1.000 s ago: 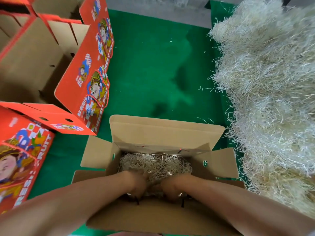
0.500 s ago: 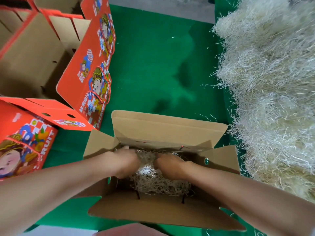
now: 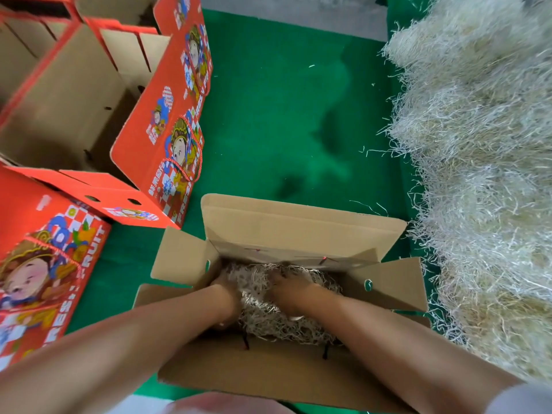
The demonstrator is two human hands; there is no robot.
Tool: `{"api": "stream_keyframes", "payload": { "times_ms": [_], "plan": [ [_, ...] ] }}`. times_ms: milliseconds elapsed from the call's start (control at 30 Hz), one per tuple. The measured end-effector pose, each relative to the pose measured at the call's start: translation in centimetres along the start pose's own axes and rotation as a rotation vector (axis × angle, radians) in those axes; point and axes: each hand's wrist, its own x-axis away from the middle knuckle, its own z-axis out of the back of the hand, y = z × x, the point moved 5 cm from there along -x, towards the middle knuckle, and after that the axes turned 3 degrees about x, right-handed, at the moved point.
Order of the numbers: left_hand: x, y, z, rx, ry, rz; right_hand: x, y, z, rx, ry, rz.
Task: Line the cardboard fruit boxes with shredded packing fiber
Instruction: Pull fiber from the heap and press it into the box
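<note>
open cardboard box [image 3: 301, 231]: set on the green mat [image 3: 268, 115] at the near centre, all four flaps folded outward, plain brown inside. small round holes are seen in the left and right side flaps.

shredded packing fiber [image 3: 268, 318]: a pale, tangled wad is lodged inside the open cardboard box, covering the middle of its floor; the far right corner of the floor is left in shadow.

left hand [image 3: 225, 297]: lowered into the box at the left edge of the wad, pressed against the fiber. the fingers are buried in the strands, so whether the grip is clenched or released cannot be told.

right hand [image 3: 294, 294]: laid on top of the wad just right of centre, palm down, fingers spread and flattened into the fiber; nothing is seen enclosed in the grip. the two hands are near each other, with fiber between them.

fiber pile [image 3: 484, 174]: a large loose heap is banked along the right side of the mat, just beside the box's right flap.

red printed fruit boxes [image 3: 167, 130]: several are stood open at the left, with cartoon figures and the lettering "fresh fruit" on their sides; the nearest one [image 3: 44, 264] is closest to the left forearm.
</note>
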Motion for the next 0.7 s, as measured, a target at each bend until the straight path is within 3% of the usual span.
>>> {"api": "stream_keyframes", "payload": {
  "times_ms": [200,300,400,500,700],
  "plan": [
    [1.6,1.0,-0.8,0.085,-0.192,-0.110,0.2,0.8,0.1,0.027,-0.085,0.023],
    [2.4,0.6,0.4,0.167,-0.021,-0.109,1.1,0.4,1.1,0.030,-0.010,0.002],
    [2.6,-0.6,2.2,0.323,0.244,0.014,2.1,-0.8,2.6,0.045,0.176,-0.001],
    [2.5,-2.4,3.5,0.522,0.366,0.133,2.8,-1.8,3.2,-0.034,0.299,0.022],
    [2.3,-3.5,4.6,0.748,0.317,0.051,2.6,-4.0,1.4,-0.110,0.087,0.271]
  ]
}}
